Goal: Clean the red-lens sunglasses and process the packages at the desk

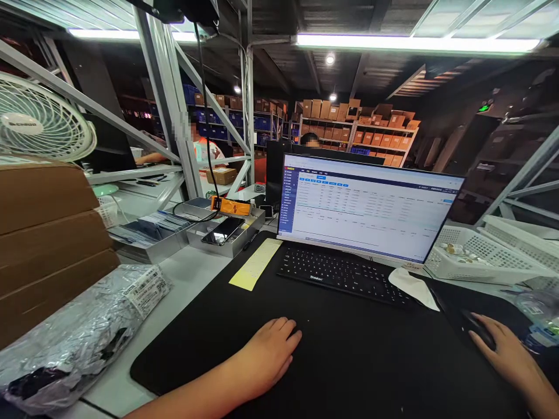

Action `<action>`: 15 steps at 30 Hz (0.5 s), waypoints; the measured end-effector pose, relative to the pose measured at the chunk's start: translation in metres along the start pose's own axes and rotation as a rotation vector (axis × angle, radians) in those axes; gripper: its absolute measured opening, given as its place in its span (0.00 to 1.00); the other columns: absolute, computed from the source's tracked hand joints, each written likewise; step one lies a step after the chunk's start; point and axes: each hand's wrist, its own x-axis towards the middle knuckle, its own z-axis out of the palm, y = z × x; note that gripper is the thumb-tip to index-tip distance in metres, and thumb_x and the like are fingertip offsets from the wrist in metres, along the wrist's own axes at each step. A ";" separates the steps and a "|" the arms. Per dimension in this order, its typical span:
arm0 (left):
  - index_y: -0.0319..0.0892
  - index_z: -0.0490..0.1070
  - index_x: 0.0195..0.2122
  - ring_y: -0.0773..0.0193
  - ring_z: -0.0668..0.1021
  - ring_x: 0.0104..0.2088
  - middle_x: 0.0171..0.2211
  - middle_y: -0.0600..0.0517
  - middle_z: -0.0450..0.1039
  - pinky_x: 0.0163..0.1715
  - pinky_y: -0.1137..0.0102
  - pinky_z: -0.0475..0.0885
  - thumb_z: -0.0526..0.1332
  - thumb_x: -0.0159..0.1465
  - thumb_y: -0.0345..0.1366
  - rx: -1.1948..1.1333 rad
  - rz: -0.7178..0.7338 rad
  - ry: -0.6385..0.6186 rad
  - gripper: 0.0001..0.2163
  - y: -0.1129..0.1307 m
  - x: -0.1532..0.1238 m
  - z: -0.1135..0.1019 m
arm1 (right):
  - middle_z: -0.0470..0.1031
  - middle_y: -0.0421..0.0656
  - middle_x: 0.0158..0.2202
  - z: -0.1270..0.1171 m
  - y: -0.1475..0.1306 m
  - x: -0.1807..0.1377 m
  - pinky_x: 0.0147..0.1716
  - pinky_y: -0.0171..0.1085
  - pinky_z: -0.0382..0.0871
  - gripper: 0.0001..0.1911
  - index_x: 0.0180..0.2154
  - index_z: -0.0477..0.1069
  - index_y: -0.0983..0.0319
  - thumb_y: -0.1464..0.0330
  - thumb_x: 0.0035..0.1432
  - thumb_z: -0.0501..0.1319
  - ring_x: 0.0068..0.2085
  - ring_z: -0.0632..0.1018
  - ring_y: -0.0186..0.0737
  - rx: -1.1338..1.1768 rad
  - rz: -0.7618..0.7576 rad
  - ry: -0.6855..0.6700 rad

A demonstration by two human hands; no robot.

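Note:
My left hand (268, 355) rests on the black desk mat (349, 349) with its fingers curled in loosely, and I see nothing in it. At the right edge, my right hand (509, 352) is closed over a black computer mouse (480, 330). Behind the mat's middle lies a black keyboard (332, 270), with a white cloth or paper piece (413, 286) over its right end. A monitor (362, 209) above it shows a table with a dark side menu. A yellow paper strip (253, 267) lies left of the keyboard.
Stacked cardboard boxes (48, 244) and a clear plastic-wrapped package (96, 320) fill the left side. Metal trays hold cards (152, 230) and a phone (223, 230). White baskets (476, 253) and a plastic bottle (539, 317) stand right. Other people sit beyond.

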 end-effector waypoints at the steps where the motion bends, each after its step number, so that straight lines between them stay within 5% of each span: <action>1: 0.41 0.66 0.61 0.48 0.73 0.55 0.58 0.40 0.70 0.57 0.54 0.70 0.58 0.67 0.33 0.003 -0.001 0.002 0.21 0.000 0.000 0.000 | 0.74 0.56 0.53 0.001 0.001 0.000 0.50 0.55 0.71 0.32 0.54 0.73 0.56 0.48 0.52 0.56 0.56 0.76 0.64 -0.009 0.008 0.003; 15: 0.40 0.65 0.62 0.47 0.72 0.57 0.59 0.40 0.69 0.58 0.53 0.70 0.57 0.68 0.34 0.005 -0.013 -0.020 0.21 0.000 -0.001 0.000 | 0.73 0.60 0.52 0.009 0.009 0.004 0.59 0.54 0.65 0.32 0.51 0.76 0.59 0.47 0.53 0.53 0.59 0.73 0.65 -0.039 -0.050 0.057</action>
